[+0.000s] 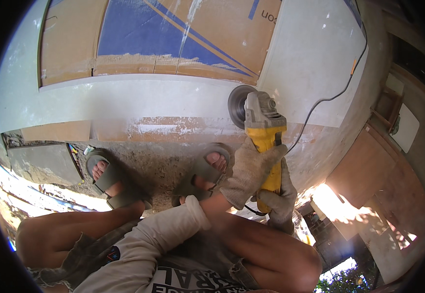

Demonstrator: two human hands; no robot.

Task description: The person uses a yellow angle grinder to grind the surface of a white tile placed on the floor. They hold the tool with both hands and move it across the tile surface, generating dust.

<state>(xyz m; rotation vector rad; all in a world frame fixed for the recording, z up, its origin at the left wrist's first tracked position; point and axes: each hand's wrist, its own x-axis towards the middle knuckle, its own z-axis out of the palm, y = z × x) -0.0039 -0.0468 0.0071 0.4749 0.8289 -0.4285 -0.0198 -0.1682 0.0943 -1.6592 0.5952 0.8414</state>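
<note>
A yellow and grey angle grinder [265, 131] is held in both of my gloved hands. My left hand [252, 168] wraps round its body just behind the metal head. Closer to me, my right hand [283, 198] grips the rear of the yellow body. The round grinding disc [237, 108] lies over the edge strip of a white panel [173, 93]; whether it touches the surface I cannot tell. Brown and blue cardboard [144, 39] fills the framed middle of that panel. White dust or residue marks the brown strip [173, 128] along its near side.
A black power cord [315, 105] loops across the panel's right side. My sandalled feet [106, 171] stand on rough ground between me and the panel. Brown boards [364, 166] lean at the right. A grey slab [44, 163] lies left of my feet.
</note>
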